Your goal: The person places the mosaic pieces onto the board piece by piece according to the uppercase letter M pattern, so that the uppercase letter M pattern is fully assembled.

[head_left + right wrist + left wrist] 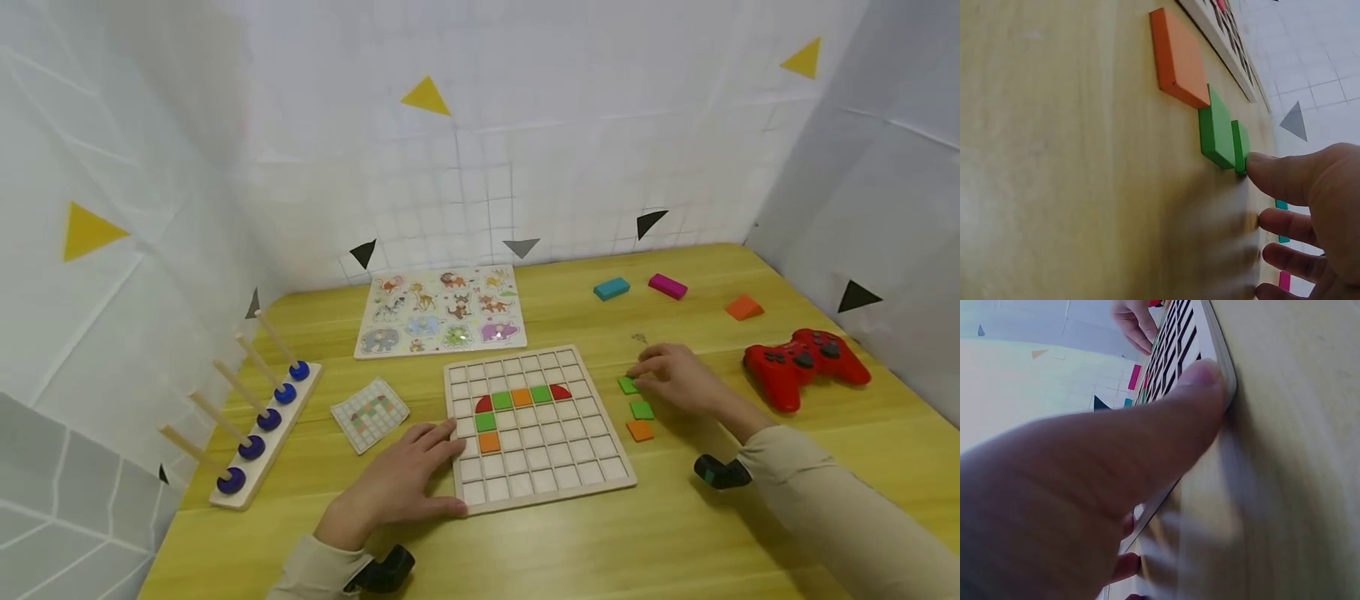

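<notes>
My left hand (408, 475) rests at the near left edge of a wooden grid board (540, 492), its thumb on the rim. On the board, red quarter-round pieces (559, 392) and green and orange square tiles (521, 397) form a row, with a green and an orange tile below its left end. My right hand (678, 379) is over the farthest loose green tile (627, 385). Its thumb touches that tile (1240, 147) in the right wrist view, while the other fingers are spread apart. Nearer lie another green tile (641, 409) and an orange tile (640, 430).
Left of the board lies a pattern card (371, 414), beyond it a peg stand (266, 454) with blue rings. An animal puzzle (442, 312) is behind. Teal (611, 288), magenta (667, 286) and orange blocks (745, 307) and a red game controller (806, 365) are to the right.
</notes>
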`<state>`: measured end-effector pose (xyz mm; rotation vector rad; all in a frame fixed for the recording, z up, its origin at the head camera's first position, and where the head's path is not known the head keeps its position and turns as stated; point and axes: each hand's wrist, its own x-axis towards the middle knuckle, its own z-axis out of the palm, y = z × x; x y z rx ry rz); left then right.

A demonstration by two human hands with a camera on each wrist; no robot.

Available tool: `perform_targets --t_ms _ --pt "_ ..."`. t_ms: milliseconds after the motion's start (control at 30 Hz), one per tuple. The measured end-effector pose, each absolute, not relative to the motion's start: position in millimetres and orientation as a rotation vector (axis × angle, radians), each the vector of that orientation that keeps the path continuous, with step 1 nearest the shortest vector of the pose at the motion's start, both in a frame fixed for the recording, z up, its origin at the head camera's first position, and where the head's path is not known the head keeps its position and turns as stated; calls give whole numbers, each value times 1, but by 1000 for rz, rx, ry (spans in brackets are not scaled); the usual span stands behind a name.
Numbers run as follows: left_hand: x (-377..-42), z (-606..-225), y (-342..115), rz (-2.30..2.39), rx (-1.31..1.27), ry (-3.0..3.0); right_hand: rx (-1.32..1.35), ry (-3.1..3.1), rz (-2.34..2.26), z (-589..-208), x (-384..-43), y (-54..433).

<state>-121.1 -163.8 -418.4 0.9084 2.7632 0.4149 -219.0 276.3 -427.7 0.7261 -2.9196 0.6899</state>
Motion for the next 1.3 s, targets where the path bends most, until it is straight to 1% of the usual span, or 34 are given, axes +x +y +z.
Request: perform_targets --t_ms 133,400,700,933,1100,1300 --pt "-121 -419 -165 420 907 2764 734 -2920 644 -430 -221 276" --pt "-122 -421 -162 395 906 2759 569 -2937 558 -439 -219 289" --pt "-122 -423 -163 369 884 2768 585 -2981 603 -437 -220 289" --pt "-122 -425 -165 377 888 2778 497 -2959 810 -422 -214 272" --pt "-121 -424 -165 383 878 2782 589 -2875 899 -413 -209 247" --pt "-121 -423 -164 393 888 2774 657 -2832 918 -413 -204 222"
